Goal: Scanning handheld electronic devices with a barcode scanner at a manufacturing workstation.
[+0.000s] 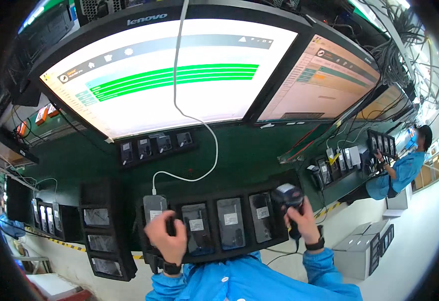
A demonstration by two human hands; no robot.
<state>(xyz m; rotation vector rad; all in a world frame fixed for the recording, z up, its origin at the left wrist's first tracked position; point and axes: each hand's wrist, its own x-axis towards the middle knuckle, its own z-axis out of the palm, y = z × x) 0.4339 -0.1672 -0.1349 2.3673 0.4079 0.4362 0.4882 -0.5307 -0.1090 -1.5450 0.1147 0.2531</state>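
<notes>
A black foam tray (274, 243) lies in front of me with several phones in its slots, each bearing a white label. My left hand (166, 239) is over the leftmost slot, thumb and forefinger apart and curved, with no object visible between them. Just beyond its fingers is a grey phone (154, 202), and a white cable (210, 134) runs into its top end. At the tray's right end my right hand (304, 221) grips a dark handheld barcode scanner (288, 193), its head above the tray. A labelled phone (261, 215) lies in the slot closest to the scanner.
Two large monitors (194, 108) stand behind the green bench (239, 150). Below them sits a small tray of phones (164, 143). Another phone tray (106, 190) is to my left. On the right, a co-worker in blue (405, 170) holds a tray; grey boxes (352, 256) stand on the floor.
</notes>
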